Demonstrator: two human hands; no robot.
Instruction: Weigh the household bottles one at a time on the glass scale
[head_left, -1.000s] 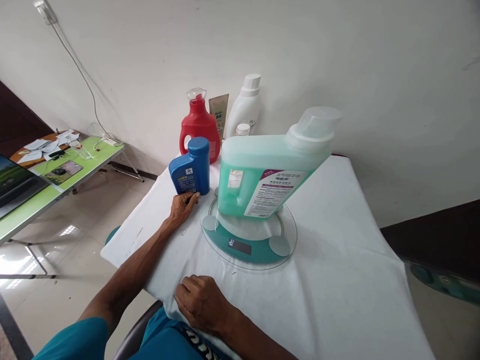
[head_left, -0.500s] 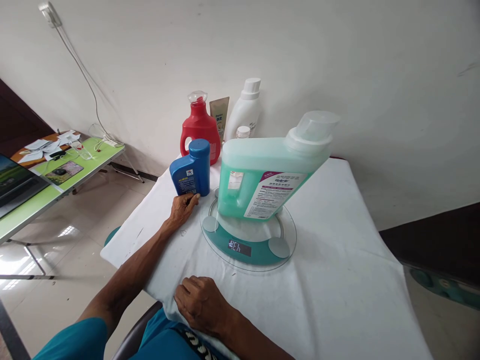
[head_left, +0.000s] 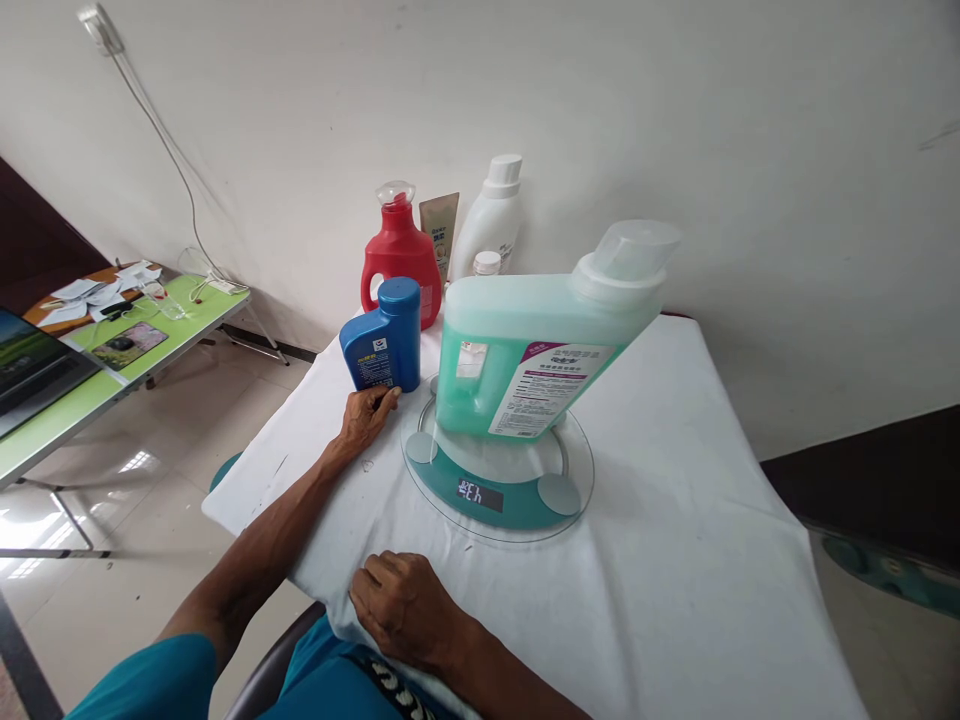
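A large bottle of green liquid [head_left: 480, 310] stands on a round glass scale [head_left: 491, 465], its clear cap slanting up to the right. Lit digits show on the scale's small display [head_left: 480, 495], upside down to me. My left hand [head_left: 366, 418] rests on the cloth left of the scale, fingers curled and thumb pointing forward, right at the base of a blue bottle [head_left: 384, 340]. I cannot tell whether it touches that bottle. Closed in a loose fist, my right hand [head_left: 405, 610] lies at the table's near edge with nothing visible in it.
Behind stand a red jug [head_left: 401, 255], a brownish tube [head_left: 439, 230], a white bottle [head_left: 487, 225] and a small white-capped container [head_left: 487, 264], close to the wall. White cloth [head_left: 675, 560] covers the table. Leftward, a green table [head_left: 187, 300] bears a laptop [head_left: 37, 360] and papers.
Both hands and all the bottles stay where they were. Only the lit digits on the scale's display look slightly different.
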